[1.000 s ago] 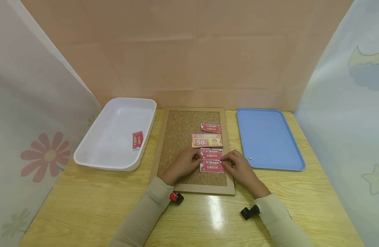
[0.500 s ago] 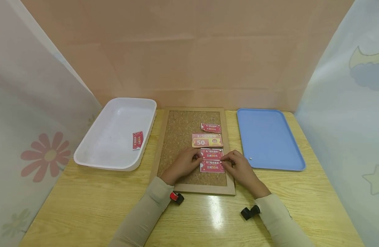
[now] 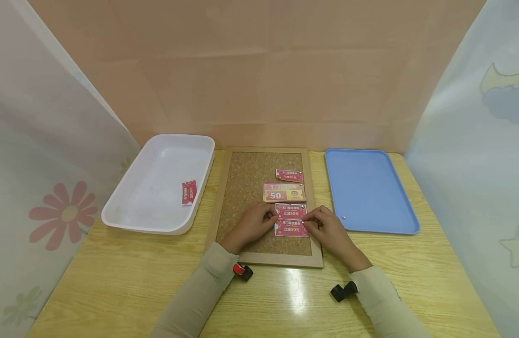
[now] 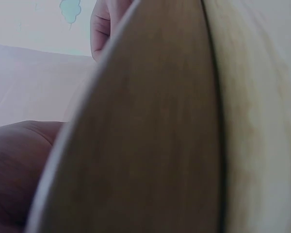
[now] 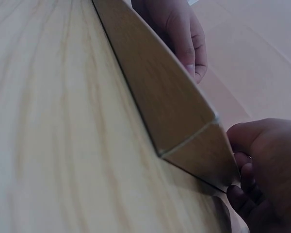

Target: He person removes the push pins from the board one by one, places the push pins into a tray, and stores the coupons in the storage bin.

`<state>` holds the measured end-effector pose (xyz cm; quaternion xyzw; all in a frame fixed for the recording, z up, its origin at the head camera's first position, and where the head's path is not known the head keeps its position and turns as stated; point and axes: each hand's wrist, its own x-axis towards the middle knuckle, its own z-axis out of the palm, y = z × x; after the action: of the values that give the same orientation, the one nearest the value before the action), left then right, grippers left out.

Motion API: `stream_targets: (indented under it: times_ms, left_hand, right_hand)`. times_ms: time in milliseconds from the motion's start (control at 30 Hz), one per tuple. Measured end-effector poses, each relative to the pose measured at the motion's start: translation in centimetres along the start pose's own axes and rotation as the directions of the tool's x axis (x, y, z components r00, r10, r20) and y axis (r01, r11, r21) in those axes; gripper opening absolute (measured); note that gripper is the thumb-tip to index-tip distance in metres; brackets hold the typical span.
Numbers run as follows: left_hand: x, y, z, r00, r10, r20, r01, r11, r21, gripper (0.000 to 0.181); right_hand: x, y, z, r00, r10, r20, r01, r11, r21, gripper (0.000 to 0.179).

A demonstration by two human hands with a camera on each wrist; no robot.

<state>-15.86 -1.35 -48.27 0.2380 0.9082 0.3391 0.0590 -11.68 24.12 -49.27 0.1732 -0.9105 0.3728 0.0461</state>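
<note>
A wood-framed corkboard [image 3: 246, 188] lies on the table in the head view, bearing several paper coupons. Lowest on it is a red coupon [image 3: 291, 229], just below a second red coupon [image 3: 290, 212]. My left hand [image 3: 253, 223] has curled fingers, the thumb and index at the left edge of the lowest coupon. Over the right frame edge reaches my right hand [image 3: 329, 230], pinching a small thumbtack [image 3: 303, 222] at that coupon's top right corner. Tacks also show at the right corners of the yellow-and-red coupon [image 3: 283, 192] and the top red coupon [image 3: 289, 175].
To the left stands a white basin [image 3: 149, 173] with one red coupon [image 3: 189, 193] inside. A blue tray [image 3: 369, 188] lies to the right, a single tack [image 3: 344, 218] near its front left corner. The corkboard's frame side [image 5: 160, 82] fills much of the right wrist view.
Both hands stay at the lowest coupon with hardly any motion. The whole head view shifts very slightly.
</note>
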Motion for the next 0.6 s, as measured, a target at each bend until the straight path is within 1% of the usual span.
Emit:
stream_targets:
  times_ms: [300,600]
  left_hand:
    - [-0.07,0.00,0.03,1.000,0.003,-0.009,-0.003,1.000,0.005,0.010]
    - [-0.11,-0.01,0.01,1.000,0.003,-0.013,-0.003,1.000,0.006,0.010]
  right_hand:
    - [0.01,0.14,0.03,1.000,-0.002,0.013,0.002,1.000,-0.007,0.009]
    - [0.05,0.32,0.12,1.000,-0.020,-0.002,0.020,1.000,0.010,0.008]
